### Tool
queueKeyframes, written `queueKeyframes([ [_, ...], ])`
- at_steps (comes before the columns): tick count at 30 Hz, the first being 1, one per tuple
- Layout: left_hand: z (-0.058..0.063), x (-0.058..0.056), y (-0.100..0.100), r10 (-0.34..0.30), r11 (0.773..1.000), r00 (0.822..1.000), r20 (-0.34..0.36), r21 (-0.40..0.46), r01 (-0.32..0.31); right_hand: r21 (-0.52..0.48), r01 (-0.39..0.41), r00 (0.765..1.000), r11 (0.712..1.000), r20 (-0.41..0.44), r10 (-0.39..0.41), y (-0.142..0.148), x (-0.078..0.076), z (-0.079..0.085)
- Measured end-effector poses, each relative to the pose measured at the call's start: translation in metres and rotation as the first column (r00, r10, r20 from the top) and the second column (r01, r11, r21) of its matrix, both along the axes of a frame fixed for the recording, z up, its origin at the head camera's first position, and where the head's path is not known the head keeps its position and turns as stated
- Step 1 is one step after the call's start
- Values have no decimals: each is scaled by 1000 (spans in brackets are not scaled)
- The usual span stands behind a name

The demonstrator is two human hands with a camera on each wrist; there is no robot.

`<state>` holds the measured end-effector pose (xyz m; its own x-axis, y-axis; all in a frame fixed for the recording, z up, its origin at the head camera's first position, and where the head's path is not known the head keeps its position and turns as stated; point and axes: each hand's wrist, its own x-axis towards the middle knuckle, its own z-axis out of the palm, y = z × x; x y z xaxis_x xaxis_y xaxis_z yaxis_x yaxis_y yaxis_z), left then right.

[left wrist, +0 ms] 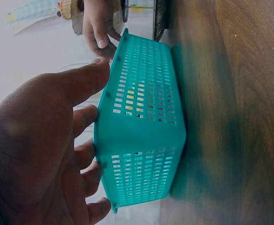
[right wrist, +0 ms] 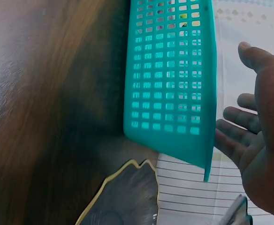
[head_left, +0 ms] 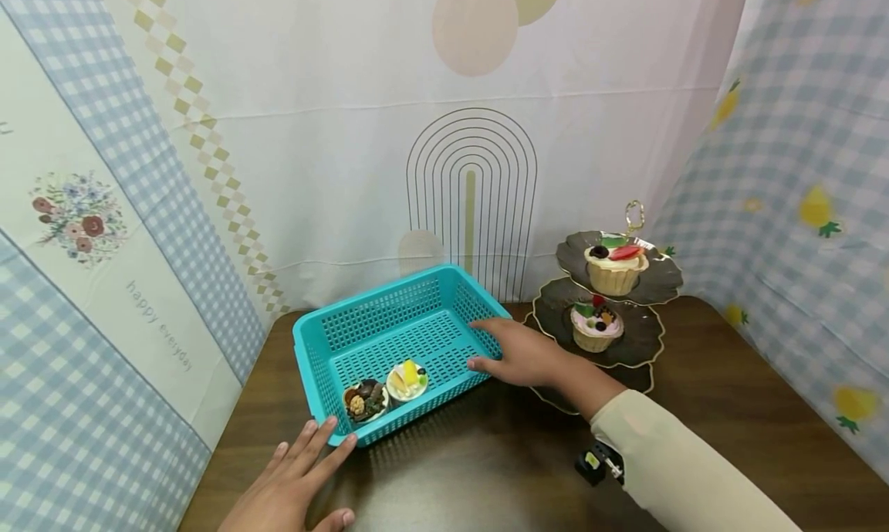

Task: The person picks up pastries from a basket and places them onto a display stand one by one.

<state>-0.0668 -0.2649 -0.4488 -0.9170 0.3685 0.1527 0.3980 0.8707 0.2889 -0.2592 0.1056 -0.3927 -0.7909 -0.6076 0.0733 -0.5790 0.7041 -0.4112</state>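
Left hand: held wide, fingers spread, fingertips placed at the near-left corner of the rim of the basket. Right hand: held wide, thumb parted from the outstretched fingers, positioned at the basket's right end; whether the rim is touched cannot be told. A beige sleeve is worn on the right arm, with a small black device seen below the cuff.

Basket, turquoise, perforated: set at a slant on the brown tabletop, between the hands. Inside, by the near wall towards the left, are placed two tarts side by side: a chocolate-and-nut tart and a yellow-fruit cream tart.

Tiered stand, dark, gold-edged, ring-handled: placed right of the basket. A strawberry-topped tart is carried on the top tier, a pink-cream tart on the middle one; the lowest is partly hidden by the right arm.

Patterned cloths: hung behind and at both sides.
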Motion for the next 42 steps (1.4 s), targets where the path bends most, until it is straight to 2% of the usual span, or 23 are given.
queueKeyframes([
  [5,1,0,0,5,1000,1000,13,5,-5,26,-16,999,1000,41,15,-14,-7,-3],
  [12,3,0,0,-20,1000,1000,-2,-10,20,64,-41,996,997,79,35,-29,-13,-6],
  [20,5,1,0,-27,1000,999,23,1,27,96,-61,991,994,126,48,-43,-18,-11],
  [34,2,1,-2,-28,1000,1000,-3,4,28,154,-106,986,982,146,83,-74,-25,-11],
  [42,1,0,-2,-32,999,999,17,23,31,206,-117,984,971,157,85,-87,-26,-13],
])
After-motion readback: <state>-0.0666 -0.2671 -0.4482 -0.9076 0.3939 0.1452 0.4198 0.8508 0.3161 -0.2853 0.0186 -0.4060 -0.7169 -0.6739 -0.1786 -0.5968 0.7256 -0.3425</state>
